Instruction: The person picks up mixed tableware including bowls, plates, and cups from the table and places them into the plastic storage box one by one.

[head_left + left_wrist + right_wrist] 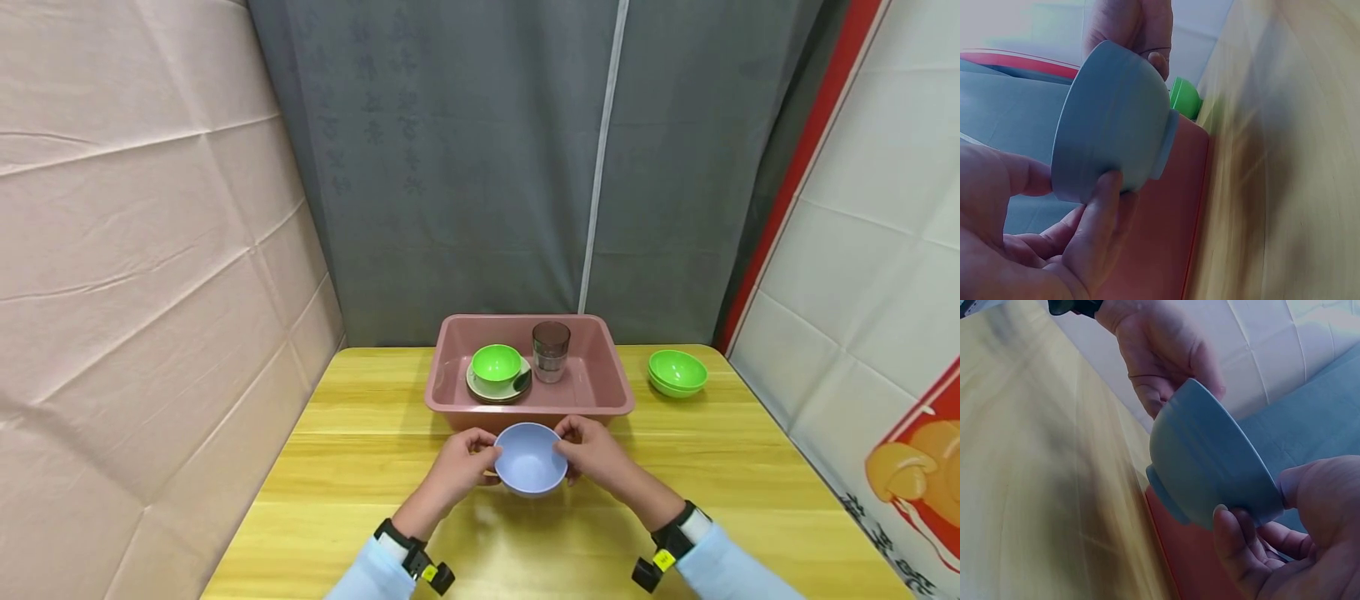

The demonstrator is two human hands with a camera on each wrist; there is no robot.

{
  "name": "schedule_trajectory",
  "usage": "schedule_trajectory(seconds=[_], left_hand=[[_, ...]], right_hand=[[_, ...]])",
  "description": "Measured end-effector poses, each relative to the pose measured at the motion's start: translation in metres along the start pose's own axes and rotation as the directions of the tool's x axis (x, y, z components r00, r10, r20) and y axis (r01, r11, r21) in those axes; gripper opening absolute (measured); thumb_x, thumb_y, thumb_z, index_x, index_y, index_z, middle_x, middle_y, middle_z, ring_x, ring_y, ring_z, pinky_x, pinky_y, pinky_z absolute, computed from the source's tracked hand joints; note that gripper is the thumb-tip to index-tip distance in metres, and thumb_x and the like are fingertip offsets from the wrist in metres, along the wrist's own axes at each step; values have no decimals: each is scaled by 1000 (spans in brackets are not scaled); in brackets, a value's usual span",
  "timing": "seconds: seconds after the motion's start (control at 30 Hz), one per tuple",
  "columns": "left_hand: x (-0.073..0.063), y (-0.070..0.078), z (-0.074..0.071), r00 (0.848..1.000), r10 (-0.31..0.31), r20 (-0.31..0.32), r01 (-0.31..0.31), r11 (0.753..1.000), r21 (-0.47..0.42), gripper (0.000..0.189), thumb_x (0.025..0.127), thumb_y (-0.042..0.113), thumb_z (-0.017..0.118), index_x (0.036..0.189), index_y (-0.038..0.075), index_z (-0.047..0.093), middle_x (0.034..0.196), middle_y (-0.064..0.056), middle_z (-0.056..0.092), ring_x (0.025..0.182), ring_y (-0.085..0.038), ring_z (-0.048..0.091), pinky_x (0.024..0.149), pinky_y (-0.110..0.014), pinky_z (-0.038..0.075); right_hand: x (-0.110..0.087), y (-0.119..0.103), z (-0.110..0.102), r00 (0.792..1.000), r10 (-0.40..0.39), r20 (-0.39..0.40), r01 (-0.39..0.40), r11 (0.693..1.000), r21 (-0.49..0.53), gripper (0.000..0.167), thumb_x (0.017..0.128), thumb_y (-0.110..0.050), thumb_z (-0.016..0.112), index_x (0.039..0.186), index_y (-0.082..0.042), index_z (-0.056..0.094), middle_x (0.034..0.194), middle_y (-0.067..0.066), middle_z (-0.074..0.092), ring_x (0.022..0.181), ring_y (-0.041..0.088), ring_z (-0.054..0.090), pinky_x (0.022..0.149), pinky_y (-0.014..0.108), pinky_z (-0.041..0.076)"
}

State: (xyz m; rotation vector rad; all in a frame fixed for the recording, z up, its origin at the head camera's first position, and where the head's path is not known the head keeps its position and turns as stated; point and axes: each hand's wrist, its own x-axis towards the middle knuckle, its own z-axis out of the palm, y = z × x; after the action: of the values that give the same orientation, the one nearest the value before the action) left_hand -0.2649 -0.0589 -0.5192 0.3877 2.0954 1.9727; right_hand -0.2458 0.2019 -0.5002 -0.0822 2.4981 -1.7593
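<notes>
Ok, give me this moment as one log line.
left hand: grips blue bowl | right hand: grips same bowl | bowl: above table | pink basin: beyond

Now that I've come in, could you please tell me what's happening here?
A person's left hand and right hand hold a light blue bowl between them, raised above the wood-grain table in front of the pink basin. A green bowl sits on a pale plate inside the basin, beside a tinted glass. Stacked green bowls stand to the basin's right.
</notes>
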Motion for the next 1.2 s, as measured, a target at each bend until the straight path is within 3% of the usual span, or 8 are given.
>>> schedule_trajectory(seconds=[0.27, 0.43, 0.63, 0.87, 1.07, 1.2], left_hand=[[0, 1, -3, 999, 15, -35, -14, 999, 41, 24, 102, 6, 71, 117, -12, 72, 100, -16, 75, 82, -23, 75, 71, -42, 68], [-1, 1, -7, 999, 14, -32, -11, 998, 67, 24, 100, 5, 69, 117, -12, 73, 100, -15, 75, 82, -23, 74, 70, -42, 68], [-1, 6, -17, 1000, 8, -13, -7, 995, 97, 22, 99, 5, 68, 114, -10, 73, 99, -13, 75, 82, -21, 73, 72, -42, 69], [5, 21, -32, 1000, 9, -17, -6, 989, 149, 21, 99, 7, 68, 113, -7, 74, 101, -14, 74, 84, -21, 74, 73, -41, 69], [13, 40, -41, 1000, 28, -11, -25, 985, 172, 24, 100, 7, 66, 117, -7, 76, 108, -17, 75, 87, -24, 76, 73, -41, 69], [21, 48, -47, 1000, 11, -4, -10, 983, 185, 24, 102, 9, 66, 117, -6, 77, 113, -19, 74, 90, -26, 76, 75, -41, 69]], right_hand=[[-4, 1, 5, 1000, 5, 0, -5, 1000, 14, 19, 103, -12, 76, 111, 1, 65, 92, 12, 65, 63, 23, 66, 61, 49, 65], [-6, 2, 5, 1000, 6, 15, -7, 999, 45, 25, 109, -23, 72, 109, 1, 65, 86, 11, 64, 65, 23, 66, 62, 46, 65], [-9, 8, -1, 1000, 9, 4, -10, 998, 68, 40, 115, -33, 63, 106, 6, 62, 96, 16, 67, 66, 25, 67, 60, 42, 63], [-13, 24, -15, 995, -57, 79, 66, 990, -126, 32, 112, -32, 67, 110, 0, 67, 101, 16, 71, 81, 26, 71, 69, 43, 64], [-14, 39, -22, 979, -182, 87, 202, 910, -362, 19, 108, -30, 74, 110, -11, 72, 96, -3, 70, 90, 15, 66, 79, 31, 58], [-15, 46, -21, 970, -235, 69, 242, 872, -425, 18, 107, -27, 76, 110, -10, 72, 96, -7, 69, 91, 11, 66, 82, 33, 59]])
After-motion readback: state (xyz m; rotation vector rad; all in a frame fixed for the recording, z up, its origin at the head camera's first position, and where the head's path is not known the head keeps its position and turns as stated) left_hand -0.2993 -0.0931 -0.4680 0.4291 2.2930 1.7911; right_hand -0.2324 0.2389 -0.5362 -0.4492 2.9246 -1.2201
